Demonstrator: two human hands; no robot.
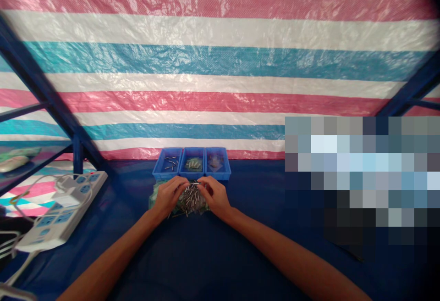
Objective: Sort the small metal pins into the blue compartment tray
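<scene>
My left hand (171, 194) and my right hand (216, 194) meet over a heap of small metal rods (191, 200). Thumb and fingers of each hand are pinched together. A thin, shiny metal rod (194, 183) spans the gap between the fingertips, one end at each hand; its exact kind is too small to make out. Under and beside the heap lie clear and greenish plastic bags (153, 195), partly covered by my left hand. Just beyond my fingers stand three joined blue bins: the left bin (156, 169) holds a few rods, the middle bin (192, 175) pale small pieces, the right bin (227, 171) clear plastic packets.
A white power strip (65, 220) with plugged-in cables lies on the blue tabletop (165, 264) at the left. Blue metal frame bars (51, 103) rise on both sides. Behind the table hangs a striped plastic sheet (206, 62). A blurred-out patch hides the right side.
</scene>
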